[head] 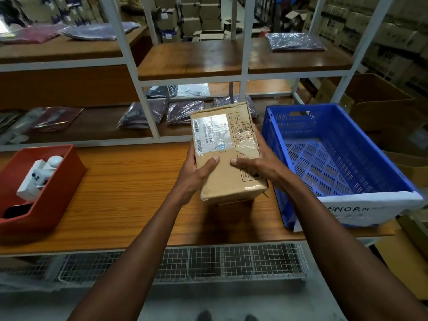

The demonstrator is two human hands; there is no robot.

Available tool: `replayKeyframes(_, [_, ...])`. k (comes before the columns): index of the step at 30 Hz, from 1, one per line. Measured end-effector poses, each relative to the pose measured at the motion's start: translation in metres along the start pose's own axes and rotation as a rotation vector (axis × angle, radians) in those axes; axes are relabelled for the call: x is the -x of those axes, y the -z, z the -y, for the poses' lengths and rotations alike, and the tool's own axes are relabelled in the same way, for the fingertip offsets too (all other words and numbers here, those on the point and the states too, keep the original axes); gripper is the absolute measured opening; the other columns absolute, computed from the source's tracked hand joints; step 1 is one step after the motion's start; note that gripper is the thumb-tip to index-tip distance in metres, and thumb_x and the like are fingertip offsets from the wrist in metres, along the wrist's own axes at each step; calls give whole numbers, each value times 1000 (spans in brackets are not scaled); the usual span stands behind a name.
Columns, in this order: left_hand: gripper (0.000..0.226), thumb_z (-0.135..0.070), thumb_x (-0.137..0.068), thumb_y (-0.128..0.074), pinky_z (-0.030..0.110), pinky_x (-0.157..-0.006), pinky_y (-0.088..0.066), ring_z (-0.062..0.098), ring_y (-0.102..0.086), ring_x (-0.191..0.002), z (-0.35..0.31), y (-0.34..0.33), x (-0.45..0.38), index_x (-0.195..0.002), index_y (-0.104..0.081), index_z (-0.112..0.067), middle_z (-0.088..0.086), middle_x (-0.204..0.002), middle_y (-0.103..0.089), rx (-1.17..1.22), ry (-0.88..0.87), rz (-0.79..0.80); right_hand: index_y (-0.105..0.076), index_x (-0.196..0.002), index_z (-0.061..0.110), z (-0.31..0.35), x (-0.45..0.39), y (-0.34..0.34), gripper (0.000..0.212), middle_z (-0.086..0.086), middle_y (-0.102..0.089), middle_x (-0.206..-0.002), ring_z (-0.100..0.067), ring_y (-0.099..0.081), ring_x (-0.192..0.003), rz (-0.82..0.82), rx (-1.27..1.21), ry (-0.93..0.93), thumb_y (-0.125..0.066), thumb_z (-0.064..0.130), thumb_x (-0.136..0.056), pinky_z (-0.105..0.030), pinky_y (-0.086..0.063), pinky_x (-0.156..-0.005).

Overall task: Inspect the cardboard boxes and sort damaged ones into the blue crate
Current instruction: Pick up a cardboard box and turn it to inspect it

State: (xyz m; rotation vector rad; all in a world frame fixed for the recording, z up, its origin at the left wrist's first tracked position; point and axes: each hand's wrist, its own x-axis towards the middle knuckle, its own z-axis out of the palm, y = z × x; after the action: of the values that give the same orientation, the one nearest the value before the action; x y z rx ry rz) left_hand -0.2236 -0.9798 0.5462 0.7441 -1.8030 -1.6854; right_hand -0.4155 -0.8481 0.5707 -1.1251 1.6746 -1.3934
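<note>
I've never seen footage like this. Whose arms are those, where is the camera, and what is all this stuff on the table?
There is no machine here: a person wears a camera on the head, so the single picture looks down along their own arms. The left hand and right hand together hold a taped cardboard box above a wooden table, label side up, apparently to check it. To the right stands a blue crate with a paper sign; no boxes show inside it. To the left sits a red bin holding small white items. Behind, shelves carry bagged garments.
</note>
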Motion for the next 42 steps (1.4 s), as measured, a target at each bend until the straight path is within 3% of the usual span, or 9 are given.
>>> replayKeyframes(5, [129, -67, -68, -89, 45, -111, -53, 19, -45, -149, 2, 7, 3, -165, -7, -46, 0, -169, -33, 1, 13, 115, -25, -156, 31, 0, -6, 6, 100, 4, -57, -141, -16, -64, -120, -148, -51, -102, -90, 27, -81, -31, -55, -93])
replayKeyframes(10, [153, -38, -64, -99, 28, -120, -34, -20, -18, -147, 9, 4, 12, -165, 15, -38, -45, -160, -2, -399, -192, 304, -37, -140, 18, 1, -13, 16, 78, -4, -66, -127, -21, -71, -107, -230, -117, -290, -87, 36, -83, -33, -59, -83])
replayKeyframes(17, [98, -32, -88, -85, 16, -91, -56, -13, -62, -116, 15, 6, 0, -165, -27, -22, -15, -142, -58, -223, -176, -104, -50, -151, 36, -5, -10, 13, 63, -3, -66, -140, -35, -63, -127, -6, -263, -155, -62, 61, -94, -52, -54, -101])
replayKeyframes(19, [82, -52, -83, -79, 26, -86, -62, 1, -70, -110, 8, 10, -9, -152, -48, -19, -7, -129, -70, -145, -163, -254, -35, -160, 37, -11, -7, 8, 82, -13, -51, -155, -44, -52, -137, 89, -273, -79, -67, 62, -89, -66, -39, -117])
replayKeyframes(22, [63, -53, -89, -76, 37, -90, -63, 11, -72, -108, -6, 13, -27, -141, -58, -22, -5, -124, -73, -111, -104, -349, 0, -166, 44, -16, -1, -8, 124, 2, -27, -171, -14, -39, -148, 91, -101, -52, -84, 56, -75, -48, -35, -122])
replayKeyframes(25, [63, -55, -87, -80, 41, -90, -63, 14, -73, -106, -14, 6, -36, -137, -60, -22, 0, -127, -72, -118, 2, -328, 0, -164, 48, -29, -1, -21, 133, 1, -46, -159, -19, -56, -137, -98, 11, -62, -92, 58, -69, -52, -52, -108])
replayKeyframes(29, [67, -50, -84, -84, 53, -100, -59, 22, -71, -117, -15, 5, -32, -140, -59, -22, 1, -133, -69, 12, 14, -164, -39, -154, 30, -24, 0, -16, 84, 4, -68, -125, -14, -74, -103, -326, -22, -41, -83, 51, -85, -38, -63, -86])
replayKeyframes(36, [105, -32, -87, -72, 53, -104, -56, 30, -59, -137, -2, 14, -13, -164, -3, -52, 4, -158, -50, 57, -7, 412, -58, -132, 26, -6, -9, 1, 43, -6, -77, -109, -16, -79, -78, -382, -252, -242, -72, 46, -96, -30, -62, -63])
replayKeyframes(42, [88, -16, -86, -66, 46, -88, -62, 30, -69, -119, 4, -4, 0, -161, -22, -34, 16, -144, -59, 231, 58, 164, -61, -128, 4, 4, -20, -3, 44, -20, -77, -111, -30, -79, -88, -242, -281, -386, -65, 39, -101, -39, -65, -70])
